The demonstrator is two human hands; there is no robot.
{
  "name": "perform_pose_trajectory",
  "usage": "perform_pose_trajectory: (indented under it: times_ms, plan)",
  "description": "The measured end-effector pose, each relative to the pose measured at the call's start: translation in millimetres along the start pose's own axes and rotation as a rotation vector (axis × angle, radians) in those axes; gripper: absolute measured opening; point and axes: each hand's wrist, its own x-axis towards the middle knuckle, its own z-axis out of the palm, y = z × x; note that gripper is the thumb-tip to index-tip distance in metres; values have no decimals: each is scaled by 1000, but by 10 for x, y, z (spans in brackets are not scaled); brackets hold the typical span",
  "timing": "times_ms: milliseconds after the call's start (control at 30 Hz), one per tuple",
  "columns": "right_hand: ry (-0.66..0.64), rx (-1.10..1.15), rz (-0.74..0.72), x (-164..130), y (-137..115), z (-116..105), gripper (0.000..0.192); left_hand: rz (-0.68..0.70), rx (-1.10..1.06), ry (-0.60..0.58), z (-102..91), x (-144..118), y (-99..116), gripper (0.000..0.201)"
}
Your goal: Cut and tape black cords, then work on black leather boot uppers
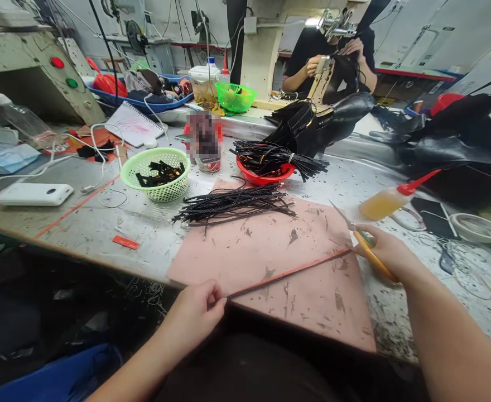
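My left hand pinches one end of a long thin strap, dark with a reddish edge. The strap runs tautly up to my right hand, whose fingers are at its other end. That same hand grips scissors with orange-yellow handles, their blades pointing up and left, away from the strap. Beneath the strap lies a stained pink sheet at the table's front edge. Just beyond, a bundle of black braided cords rests across the sheet's far side.
Left of the cords stands a pale green basket with black pieces. Behind them is a red bowl heaped with black strips. A glue bottle lies right, near a tape roll. Another person works at a sewing machine opposite.
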Motion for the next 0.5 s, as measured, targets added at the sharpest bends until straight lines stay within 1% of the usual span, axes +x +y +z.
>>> perform_pose_trajectory:
  times_ms: [133,300,367,433,500]
  plan:
    - [-6,4,-7,-1,-6,-1,50,-18,-13,16,11,-5,26,11]
    - [28,38,-33,2,54,15,48,-24,-66,28,39,-6,14,10]
    - [14,103,-47,13,71,-28,51,-36,-143,27,37,8,-2,10]
    - [15,172,-56,57,53,-102,52,-60,-274,36,27,43,-19,12]
    - [42,202,-55,154,-13,-179,53,-87,-416,76,16,104,-22,16]
